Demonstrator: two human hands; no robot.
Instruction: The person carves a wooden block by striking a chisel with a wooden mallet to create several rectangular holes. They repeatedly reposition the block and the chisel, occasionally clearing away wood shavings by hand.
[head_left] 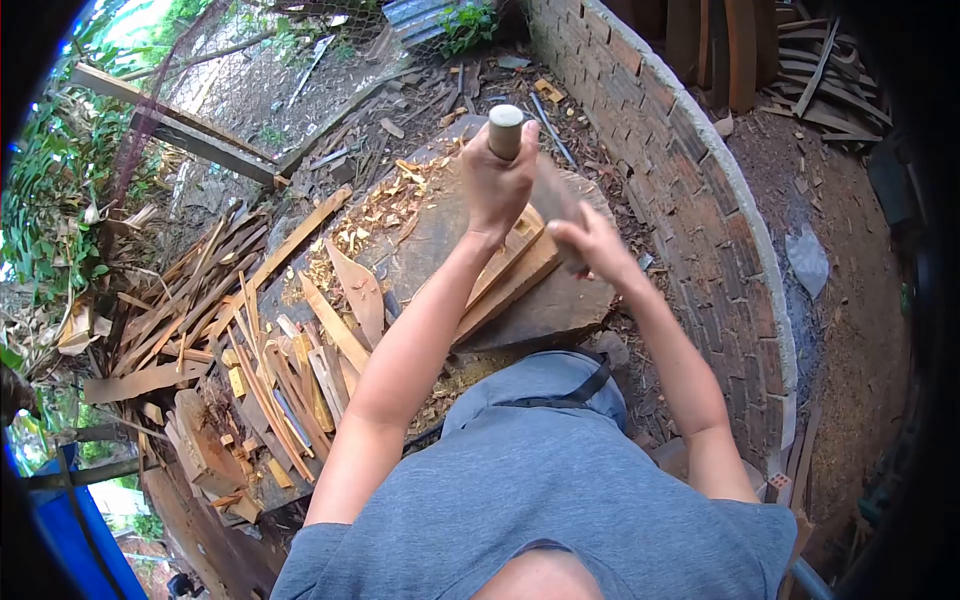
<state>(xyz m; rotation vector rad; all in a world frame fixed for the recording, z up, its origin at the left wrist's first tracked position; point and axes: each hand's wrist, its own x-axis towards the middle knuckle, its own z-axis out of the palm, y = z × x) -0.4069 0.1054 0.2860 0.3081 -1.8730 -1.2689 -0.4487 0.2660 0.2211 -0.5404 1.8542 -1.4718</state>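
I have the left hand (pixel 497 185) closed firmly around a thick, upright handle (pixel 506 125), its pale round end turned up towards my view. The fingers wrap right round it; the lower end of this tool is hidden behind the fist, so I cannot tell what tip it carries or whether it touches the wood. The right hand (pixel 592 245) is just to the right and nearer, beside a long brown tool (pixel 556 195) that is smeared by motion. Its fingers look partly curled, but the blur stops me telling how they grip, or whether they do.

The piece being worked, a squared timber (pixel 518 282), lies slantwise on the round stump (pixel 570 312), its far end under my hands and its near end towards the lap. Pale wood chips (pixel 412 188) lie strewn over the far left part of the stump.

I judge the step in hand to be cutting at the timber's far end, the blurred tool probably serving as a striker. To my mind the next move calls for a steady upright handle, a square blow on its round end, and the right fingers kept clear of the left fist.
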